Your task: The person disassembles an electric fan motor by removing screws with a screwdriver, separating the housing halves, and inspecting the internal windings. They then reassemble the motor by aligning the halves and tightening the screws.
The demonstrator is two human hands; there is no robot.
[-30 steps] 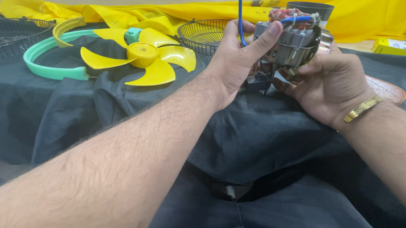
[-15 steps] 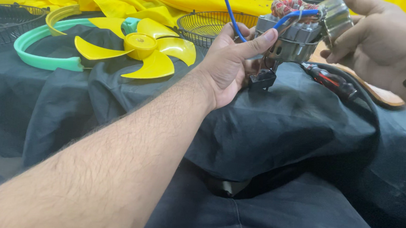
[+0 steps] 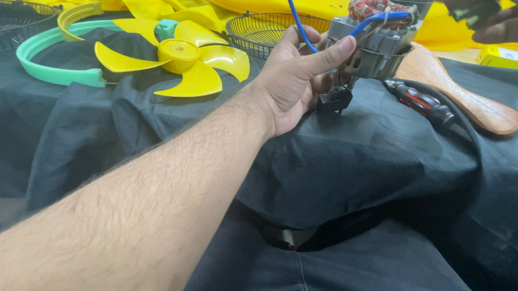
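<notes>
Head view. The left hand (image 3: 291, 81) sits at upper centre of the frame, its fingers (image 3: 332, 50) wrapped around the left flank of a grey metal fan motor (image 3: 378, 47), which it holds upright above the black cloth (image 3: 355, 164). The motor's long axis runs roughly vertical, copper windings at the top, with a blue wire (image 3: 295, 14) rising past the thumb. A small black part (image 3: 334, 100) hangs just beneath the palm. The right hand (image 3: 505, 17) lies at the upper right corner, apart from the motor and to its right, fingers curled about a small dark object that cannot be identified. The left hand is thus the nearer. A red-handled screwdriver (image 3: 423, 104) and a wooden paddle (image 3: 463, 93) lie right of the motor; a yellow fan blade (image 3: 180, 58) within a green ring (image 3: 52, 67) lies at upper left.
</notes>
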